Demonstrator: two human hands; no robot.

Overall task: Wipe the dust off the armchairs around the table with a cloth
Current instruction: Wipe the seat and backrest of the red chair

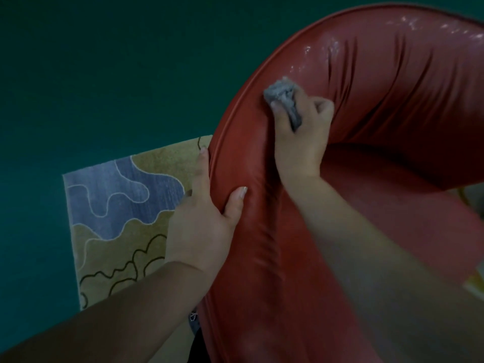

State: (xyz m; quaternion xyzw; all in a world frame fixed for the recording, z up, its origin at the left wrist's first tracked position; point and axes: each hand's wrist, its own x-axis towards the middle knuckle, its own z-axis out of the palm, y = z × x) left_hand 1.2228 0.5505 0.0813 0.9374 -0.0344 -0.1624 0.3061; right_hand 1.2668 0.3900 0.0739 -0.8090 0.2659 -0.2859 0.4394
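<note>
A red leather armchair (392, 100) with a curved, padded back fills the right half of the head view. My right hand (301, 137) presses a crumpled grey cloth (284, 98) against the inner face of the chair's back, near its piped rim. My left hand (204, 218) grips the outer edge of the back lower down, thumb on the inside and fingers wrapped over the rim. Shiny patches show on the leather at the upper right.
A patterned rug (117, 218) in beige and blue with wavy lines lies on the dark green floor (91, 74) to the left of the chair. A pale object (475, 281) peeks in at the right edge.
</note>
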